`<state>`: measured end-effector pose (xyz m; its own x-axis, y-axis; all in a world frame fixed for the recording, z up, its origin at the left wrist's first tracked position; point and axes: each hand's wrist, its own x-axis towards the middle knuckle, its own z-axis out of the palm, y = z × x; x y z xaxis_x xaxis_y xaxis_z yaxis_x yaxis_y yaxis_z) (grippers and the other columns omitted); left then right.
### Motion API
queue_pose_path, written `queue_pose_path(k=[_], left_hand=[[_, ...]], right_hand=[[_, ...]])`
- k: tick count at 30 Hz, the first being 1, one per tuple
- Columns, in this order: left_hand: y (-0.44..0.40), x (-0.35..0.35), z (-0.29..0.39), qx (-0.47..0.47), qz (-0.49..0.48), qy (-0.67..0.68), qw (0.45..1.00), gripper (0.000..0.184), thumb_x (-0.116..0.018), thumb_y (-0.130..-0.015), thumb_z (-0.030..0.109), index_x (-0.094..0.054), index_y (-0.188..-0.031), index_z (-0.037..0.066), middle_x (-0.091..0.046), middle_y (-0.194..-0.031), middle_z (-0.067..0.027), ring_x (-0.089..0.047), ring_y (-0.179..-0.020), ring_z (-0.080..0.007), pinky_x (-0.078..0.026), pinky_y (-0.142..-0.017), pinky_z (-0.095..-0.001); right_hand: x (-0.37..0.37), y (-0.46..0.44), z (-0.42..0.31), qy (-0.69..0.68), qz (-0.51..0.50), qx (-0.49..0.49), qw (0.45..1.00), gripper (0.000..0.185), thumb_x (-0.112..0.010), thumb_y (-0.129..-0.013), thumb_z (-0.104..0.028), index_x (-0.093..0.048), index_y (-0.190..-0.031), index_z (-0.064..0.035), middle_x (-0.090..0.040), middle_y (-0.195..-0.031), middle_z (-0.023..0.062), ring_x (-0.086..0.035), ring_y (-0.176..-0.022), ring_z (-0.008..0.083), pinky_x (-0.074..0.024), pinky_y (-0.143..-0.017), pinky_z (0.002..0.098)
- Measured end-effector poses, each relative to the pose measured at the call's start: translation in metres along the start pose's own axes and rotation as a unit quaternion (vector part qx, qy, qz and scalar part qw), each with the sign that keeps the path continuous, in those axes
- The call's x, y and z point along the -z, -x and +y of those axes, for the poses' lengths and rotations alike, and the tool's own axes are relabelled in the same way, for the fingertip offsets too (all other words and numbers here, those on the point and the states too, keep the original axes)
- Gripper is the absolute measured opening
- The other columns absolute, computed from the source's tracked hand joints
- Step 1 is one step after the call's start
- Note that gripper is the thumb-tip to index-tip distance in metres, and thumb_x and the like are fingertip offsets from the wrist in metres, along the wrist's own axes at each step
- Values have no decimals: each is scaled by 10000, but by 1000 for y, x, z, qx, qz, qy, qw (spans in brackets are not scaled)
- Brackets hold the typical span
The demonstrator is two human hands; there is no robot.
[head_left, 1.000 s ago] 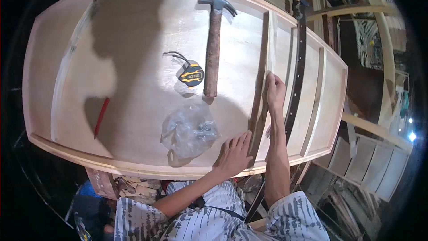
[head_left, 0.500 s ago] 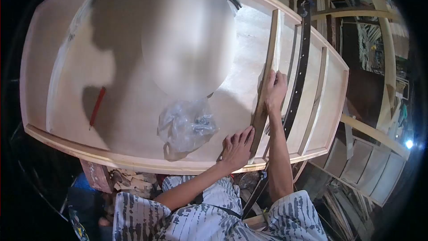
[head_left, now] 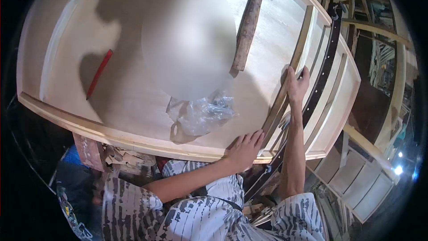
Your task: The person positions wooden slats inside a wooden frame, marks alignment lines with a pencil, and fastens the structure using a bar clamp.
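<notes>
Pale wood for the strip (head_left: 277, 108), set across a shallow wooden panel (head_left: 133, 140) with raised rim, toward its right side. Near the middle of this strip, right hand (head_left: 298, 87), thumb and finger apart, one tip touching the wood; from this angle, impossible to tell a firm grip. At the near end, left hand (head_left: 244, 152), fingers stretched out, tips against the strip. Just right of the strip, dark metal bar (head_left: 327, 59) with holes. To the left, crumpled plastic bag (head_left: 203, 117), hammer (head_left: 249, 31) farther away, and red pencil (head_left: 99, 75) well apart.
</notes>
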<state>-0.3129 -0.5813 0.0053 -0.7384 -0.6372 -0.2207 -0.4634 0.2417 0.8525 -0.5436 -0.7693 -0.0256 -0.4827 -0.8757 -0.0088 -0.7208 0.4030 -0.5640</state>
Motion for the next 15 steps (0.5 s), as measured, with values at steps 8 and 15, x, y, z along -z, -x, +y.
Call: queue_pose_path(k=[8, 15], left_hand=[[-14, 4, 2, 35, 44, 205, 977, 768, -737, -873, 53, -363, -1527, -90, -474, -1497, -314, -502, -1370, -498, -427, -1159, -511], [-22, 27, -1, 162, 22, 286, 944, 853, -738, -888, 79, -233, -1571, 7, -583, -1332, -374, -606, -1195, -560, -485, -1047, -588]], right_hand=[[12, 1, -23, -137, -60, -75, 986, 335, -710, -983, -185, -693, -1226, 45, -704, -1038, 118, -655, -898, 188, -529, -802, 354], [12, 15, -64, -292, -47, -108, 949, 518, -659, -1045, -154, -501, -1506, 22, -690, -1209, 146, -660, -1031, 186, -527, -906, 331]])
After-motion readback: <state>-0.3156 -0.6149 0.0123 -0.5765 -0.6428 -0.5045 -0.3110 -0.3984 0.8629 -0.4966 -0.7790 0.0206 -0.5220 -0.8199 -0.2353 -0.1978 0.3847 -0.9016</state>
